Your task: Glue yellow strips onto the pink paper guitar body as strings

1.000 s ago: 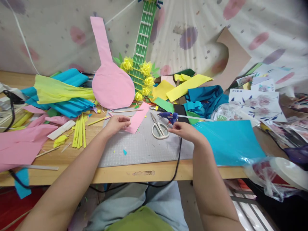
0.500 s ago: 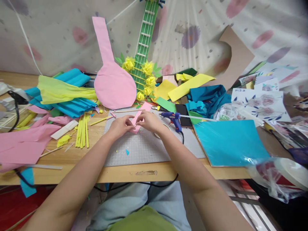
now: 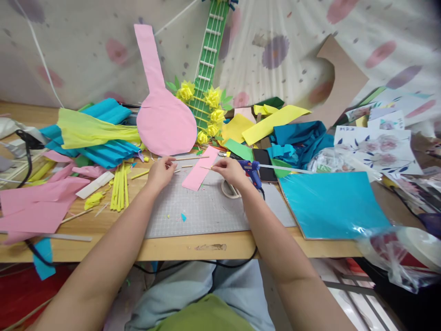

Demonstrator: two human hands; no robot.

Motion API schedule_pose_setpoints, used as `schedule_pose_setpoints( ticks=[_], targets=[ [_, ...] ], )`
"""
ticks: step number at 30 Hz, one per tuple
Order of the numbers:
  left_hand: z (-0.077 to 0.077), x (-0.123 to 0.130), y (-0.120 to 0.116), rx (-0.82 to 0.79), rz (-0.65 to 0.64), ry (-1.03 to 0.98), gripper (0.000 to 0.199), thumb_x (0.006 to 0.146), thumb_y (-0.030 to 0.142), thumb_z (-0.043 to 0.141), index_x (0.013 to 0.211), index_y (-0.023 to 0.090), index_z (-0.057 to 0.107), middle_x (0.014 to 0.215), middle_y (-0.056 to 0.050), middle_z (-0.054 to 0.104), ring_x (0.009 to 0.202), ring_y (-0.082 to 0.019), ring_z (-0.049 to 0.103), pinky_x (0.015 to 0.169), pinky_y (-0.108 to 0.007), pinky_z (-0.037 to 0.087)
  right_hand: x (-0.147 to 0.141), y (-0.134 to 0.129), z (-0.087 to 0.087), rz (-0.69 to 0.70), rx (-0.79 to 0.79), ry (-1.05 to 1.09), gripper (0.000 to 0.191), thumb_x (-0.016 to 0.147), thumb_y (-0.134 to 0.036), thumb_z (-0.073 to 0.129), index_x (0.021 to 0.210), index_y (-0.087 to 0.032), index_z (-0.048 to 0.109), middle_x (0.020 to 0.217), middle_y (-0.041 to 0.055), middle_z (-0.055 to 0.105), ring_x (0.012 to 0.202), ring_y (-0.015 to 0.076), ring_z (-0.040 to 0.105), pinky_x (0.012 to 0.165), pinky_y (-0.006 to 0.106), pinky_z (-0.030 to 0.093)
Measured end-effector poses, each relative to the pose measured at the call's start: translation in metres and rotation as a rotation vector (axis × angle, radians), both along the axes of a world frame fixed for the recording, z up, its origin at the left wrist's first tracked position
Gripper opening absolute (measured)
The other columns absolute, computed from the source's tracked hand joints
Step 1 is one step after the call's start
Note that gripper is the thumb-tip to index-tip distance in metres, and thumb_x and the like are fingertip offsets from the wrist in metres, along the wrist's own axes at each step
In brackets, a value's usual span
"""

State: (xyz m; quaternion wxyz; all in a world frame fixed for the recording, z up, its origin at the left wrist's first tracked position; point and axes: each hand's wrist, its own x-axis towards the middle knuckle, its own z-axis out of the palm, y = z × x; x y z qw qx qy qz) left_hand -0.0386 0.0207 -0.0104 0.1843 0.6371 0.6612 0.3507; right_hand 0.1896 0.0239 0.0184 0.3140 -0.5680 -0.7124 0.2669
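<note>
A pink paper strip [image 3: 200,171] lies slanted on the grey cutting mat [image 3: 200,216] between my hands. My right hand [image 3: 231,172] is closed in a pinch on a short thin stick [image 3: 206,167], held over the strip's right edge. To the left, my left hand [image 3: 161,174] has its curled fingers at the left end of a thin wooden stick [image 3: 191,158], whose far end crosses the strip. Just below that lies a shorter stick piece [image 3: 187,166]. Beside my right hand are a blue glue gun [image 3: 254,174] and scissors [image 3: 230,189], partly covered.
Behind the mat stand a pink guitar-like cutout [image 3: 167,122] and a green paper instrument [image 3: 207,69] with yellow flowers. Yellow strips [image 3: 119,188] and pink paper [image 3: 37,202] lie left. A blue sheet [image 3: 334,204] and phone [image 3: 267,168] are right.
Both hands have come off the pink strip and moved apart. My left hand went left to the sticks; the right moved right and now pinches a short stick. The strip lies uncovered.
</note>
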Motion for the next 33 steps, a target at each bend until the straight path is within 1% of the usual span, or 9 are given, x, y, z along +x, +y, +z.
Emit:
schedule_pose_setpoints(
  ticks=[3,7,11,16,19,23,26,30,33],
  targets=[
    [-0.006,0.007,0.012,-0.066,-0.040,0.071,0.027,0.073,0.031,0.053,0.094,0.017,0.062,0.077,-0.006,0.065,0.071,-0.018,0.058,0.064,-0.027,0.041,0.003,-0.001,-0.013,-0.119,-0.029,0.284,0.018,0.064,-0.034,0.063,0.067,-0.016,0.064,0.066,0.0007,0.062,0.061,0.0118,0.051,0.059,0.025,0.037],
    [-0.002,0.034,0.025,-0.133,-0.198,0.189,0.033,0.064,0.030,0.063,0.094,0.015,0.061,0.093,-0.010,0.065,0.082,-0.021,0.059,0.070,-0.028,0.043,-0.003,-0.003,-0.027,-0.196,-0.089,0.526,0.027,0.060,-0.041,0.061,0.070,-0.016,0.063,0.064,-0.0009,0.059,0.053,0.0092,0.045,0.051,0.023,0.035],
    [0.018,0.059,0.035,-0.259,-0.170,0.364,0.052,0.050,0.027,0.074,0.098,0.014,0.058,0.101,-0.015,0.061,0.090,-0.027,0.059,0.072,-0.031,0.043,-0.001,-0.006,-0.030,-0.237,-0.061,0.607,0.029,0.058,-0.043,0.063,0.069,-0.016,0.062,0.062,-0.0010,0.057,0.052,0.0087,0.042,0.050,0.023,0.035],
    [0.031,0.074,0.038,-0.385,-0.200,0.334,0.069,0.046,0.018,0.074,0.111,0.014,0.050,0.096,-0.014,0.063,0.084,-0.027,0.060,0.067,-0.030,0.043,0.008,-0.007,-0.028,-0.262,-0.017,0.629,0.035,0.057,-0.047,0.063,0.071,-0.015,0.061,0.067,0.0013,0.059,0.059,0.0106,0.048,0.053,0.023,0.037],
    [0.024,0.074,0.036,-0.186,-0.232,0.126,0.072,0.058,0.017,0.064,0.126,0.018,0.039,0.104,-0.010,0.062,0.083,-0.022,0.060,0.067,-0.028,0.043,0.010,-0.007,-0.027,-0.292,0.028,0.650,0.036,0.059,-0.047,0.062,0.073,-0.015,0.060,0.072,0.0028,0.061,0.062,0.0111,0.050,0.054,0.023,0.038],
    [0.008,0.070,0.029,0.043,-0.163,-0.092,0.043,0.071,0.018,0.051,0.113,0.019,0.052,0.107,-0.006,0.061,0.079,-0.017,0.057,0.071,-0.028,0.044,0.011,-0.006,-0.028,-0.305,0.055,0.641,0.037,0.062,-0.049,0.059,0.077,-0.015,0.060,0.076,0.0037,0.061,0.064,0.0113,0.050,0.055,0.023,0.038],
    [-0.003,0.063,0.025,0.026,-0.194,-0.061,0.052,0.069,0.019,0.054,0.121,0.018,0.050,0.115,-0.007,0.058,0.074,-0.015,0.055,0.072,-0.029,0.044,0.011,-0.006,-0.030,-0.282,0.050,0.605,0.035,0.064,-0.048,0.058,0.077,-0.015,0.060,0.073,0.0028,0.060,0.064,0.0115,0.050,0.056,0.023,0.038],
    [-0.013,0.051,0.023,0.022,-0.353,-0.013,0.069,0.065,0.015,0.056,0.132,0.021,0.039,0.134,-0.007,0.043,0.081,-0.015,0.057,0.078,-0.029,0.044,0.010,-0.008,-0.031,-0.145,0.058,0.459,0.022,0.065,-0.038,0.061,0.070,-0.016,0.061,0.069,0.0004,0.057,0.066,0.0119,0.050,0.062,0.025,0.039],
    [-0.016,0.044,0.023,-0.020,-0.416,-0.045,0.064,0.065,0.012,0.054,0.128,0.021,0.045,0.124,-0.007,0.053,0.086,-0.017,0.057,0.081,-0.030,0.044,0.008,-0.010,-0.032,-0.041,0.070,0.238,0.011,0.067,-0.029,0.062,0.066,-0.018,0.063,0.069,-0.0005,0.054,0.068,0.0118,0.049,0.066,0.026,0.038]
  ],
)
